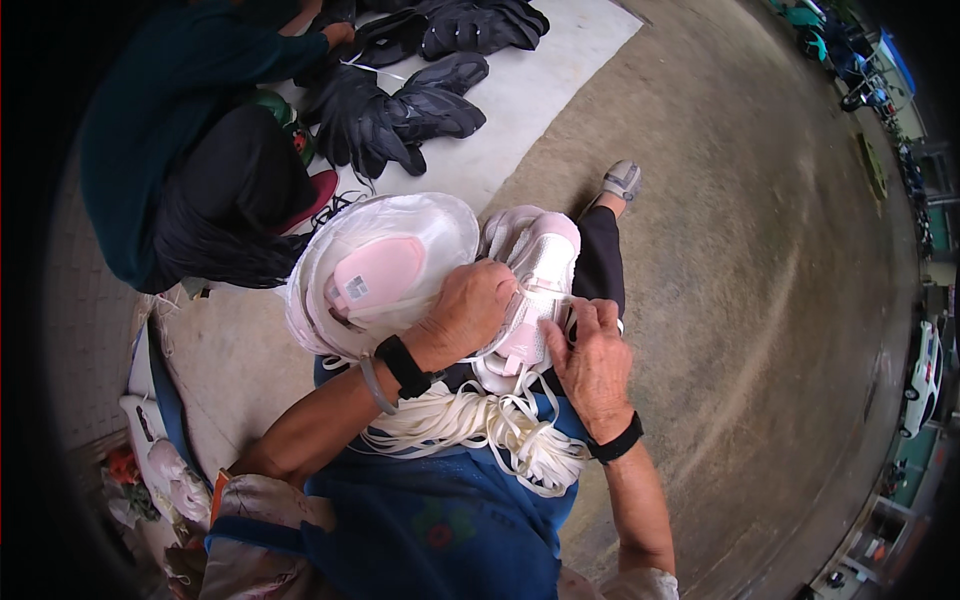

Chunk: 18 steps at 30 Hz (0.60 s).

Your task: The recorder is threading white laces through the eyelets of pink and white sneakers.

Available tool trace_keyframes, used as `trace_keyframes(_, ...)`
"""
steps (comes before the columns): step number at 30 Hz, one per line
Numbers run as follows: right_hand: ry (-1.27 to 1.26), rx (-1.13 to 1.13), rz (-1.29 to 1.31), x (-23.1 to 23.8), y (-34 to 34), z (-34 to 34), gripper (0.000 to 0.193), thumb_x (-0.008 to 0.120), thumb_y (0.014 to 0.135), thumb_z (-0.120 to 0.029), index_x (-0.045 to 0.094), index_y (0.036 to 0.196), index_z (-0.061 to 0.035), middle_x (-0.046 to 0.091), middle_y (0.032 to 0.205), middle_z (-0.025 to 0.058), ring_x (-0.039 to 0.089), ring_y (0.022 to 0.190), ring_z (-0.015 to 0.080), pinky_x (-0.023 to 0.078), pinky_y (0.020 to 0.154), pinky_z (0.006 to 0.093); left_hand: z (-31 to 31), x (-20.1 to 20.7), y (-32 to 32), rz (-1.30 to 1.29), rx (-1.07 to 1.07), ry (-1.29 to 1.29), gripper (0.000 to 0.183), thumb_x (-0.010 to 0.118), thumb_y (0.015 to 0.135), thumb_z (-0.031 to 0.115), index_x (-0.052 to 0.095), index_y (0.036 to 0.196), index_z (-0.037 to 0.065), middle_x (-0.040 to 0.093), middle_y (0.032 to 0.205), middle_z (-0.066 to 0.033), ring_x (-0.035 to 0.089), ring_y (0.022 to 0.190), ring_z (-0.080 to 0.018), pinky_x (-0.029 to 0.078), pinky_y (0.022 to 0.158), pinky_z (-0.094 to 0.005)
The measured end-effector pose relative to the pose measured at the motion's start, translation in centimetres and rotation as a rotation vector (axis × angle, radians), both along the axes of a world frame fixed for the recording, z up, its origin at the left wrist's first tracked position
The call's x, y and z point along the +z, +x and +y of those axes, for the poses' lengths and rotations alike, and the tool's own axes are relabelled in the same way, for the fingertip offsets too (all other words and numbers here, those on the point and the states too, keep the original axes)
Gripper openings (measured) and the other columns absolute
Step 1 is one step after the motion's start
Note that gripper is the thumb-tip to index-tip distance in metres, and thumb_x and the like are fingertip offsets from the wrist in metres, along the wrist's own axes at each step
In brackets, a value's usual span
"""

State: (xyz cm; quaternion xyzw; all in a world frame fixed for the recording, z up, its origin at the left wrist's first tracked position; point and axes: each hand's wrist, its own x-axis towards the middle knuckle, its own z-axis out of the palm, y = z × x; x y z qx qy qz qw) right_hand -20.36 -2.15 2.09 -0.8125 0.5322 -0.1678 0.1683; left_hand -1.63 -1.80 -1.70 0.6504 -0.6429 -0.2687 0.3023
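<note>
A pale pink and white sneaker upper (548, 262) rests across my lap, with a white shoelace (545, 294) running over its front. My left hand (468, 312) is closed at its left side with fingers curled on the lace; the fingertips are partly hidden. From the right, my right hand (596, 362) bends its fingers around the other end of the lace, its thumb against the upper. Left of the upper sits a round white bundle (440, 225) with a pink padded oval piece (380, 268) inside. A thick hank of white laces (440, 418) lies on my blue apron (420, 520).
At the upper left a person in a dark green top (190, 75) sits bent over black shoe uppers (400, 110), piled on a white sheet (580, 60). Concrete floor (730, 300) spreads to the right. Parked motorbikes (865, 90) and a white car (918, 380) line the far right.
</note>
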Motion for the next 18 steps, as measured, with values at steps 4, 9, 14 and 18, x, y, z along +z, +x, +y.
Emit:
trace_keyframes(4, 0.07, -0.008, 0.086, -0.5, 0.6, 0.1, 0.021, 0.06, 0.084, -0.015, 0.053, 0.091, 0.004, 0.052, 0.091, 0.0201, 0.062, 0.066, 0.0366, 0.052, 0.056, 0.0441, -0.1, 0.5, 0.2, -0.015, -0.108, -0.081, 0.015, 0.055, 0.086, 0.014, 0.062, 0.08, 0.001, 0.061, 0.077, -0.0187, 0.06, 0.075, -0.0384, 0.047, 0.068, -0.0442)
trace_keyframes(9, 0.078, 0.066, -0.065, -2.3, 0.4, -0.3, 0.02, 0.059, 0.077, -0.002, 0.052, 0.093, 0.0072, 0.051, 0.091, 0.0231, 0.06, 0.067, 0.0394, 0.052, 0.056, 0.0445, -0.5, -0.7, 0.2, 0.041, -0.02, 0.023, 0.017, 0.055, 0.085, 0.014, 0.062, 0.078, 0.0, 0.061, 0.079, -0.0184, 0.06, 0.076, -0.0381, 0.047, 0.069, -0.0438)
trace_keyframes(14, 0.126, 0.033, -0.217, -2.2, 0.1, -0.7, 0.024, 0.056, 0.075, 0.006, 0.05, 0.099, 0.0056, 0.052, 0.092, 0.0261, 0.059, 0.073, 0.0432, 0.05, 0.061, 0.046, -0.6, -1.2, 0.3, 0.189, 0.017, 0.085, 0.019, 0.055, 0.085, 0.014, 0.063, 0.076, 0.0, 0.062, 0.08, -0.0184, 0.059, 0.078, -0.0376, 0.048, 0.071, -0.0431)
trace_keyframes(18, 0.08, 0.038, -0.271, -2.5, -0.1, -0.1, 0.022, 0.05, 0.08, 0.006, 0.045, 0.102, 0.0011, 0.055, 0.085, 0.0241, 0.057, 0.076, 0.0436, 0.047, 0.066, 0.0448, 0.0, -1.2, 0.6, 0.088, -0.036, 0.036, 0.021, 0.053, 0.088, 0.018, 0.066, 0.084, 0.003, 0.064, 0.089, -0.0189, 0.061, 0.084, -0.0369, 0.049, 0.075, -0.0426)
